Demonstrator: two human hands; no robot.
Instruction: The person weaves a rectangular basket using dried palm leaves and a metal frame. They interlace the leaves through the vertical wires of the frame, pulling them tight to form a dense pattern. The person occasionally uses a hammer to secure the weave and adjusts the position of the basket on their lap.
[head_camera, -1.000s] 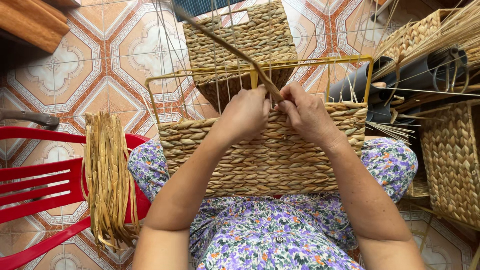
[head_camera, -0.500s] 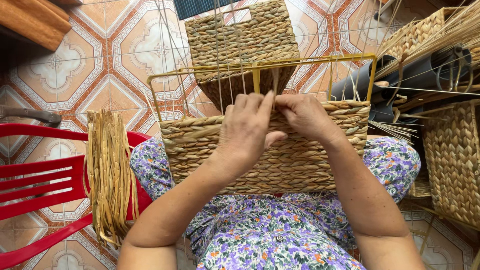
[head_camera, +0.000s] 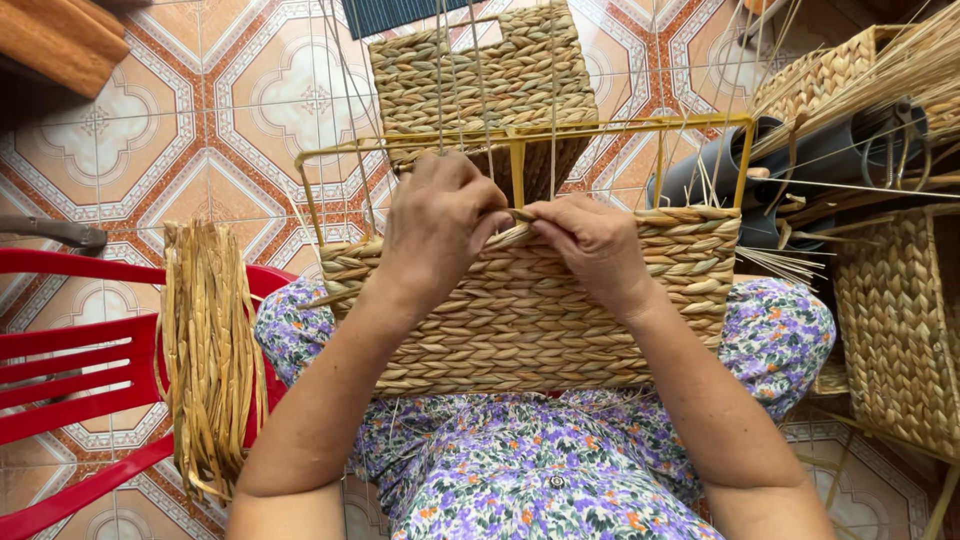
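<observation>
A half-woven straw basket (head_camera: 520, 320) rests on my lap, built on a yellow wire frame (head_camera: 540, 132) with thin upright strands. My left hand (head_camera: 440, 225) curls over the top woven row and pinches a straw strand (head_camera: 520, 216). My right hand (head_camera: 590, 245) grips the same strand just to the right, at the weave's upper edge. Both hands touch each other near the basket's middle.
A bundle of loose straw strips (head_camera: 205, 350) hangs over a red plastic chair (head_camera: 70, 370) at left. A finished woven basket (head_camera: 480, 75) stands on the patterned tile floor beyond. More woven baskets (head_camera: 900, 330) and dark tubes (head_camera: 800, 160) crowd the right.
The long strand that stuck up and away a second ago has been pulled down into the top row. Both hands have sunk lower and closed together on the weave.
</observation>
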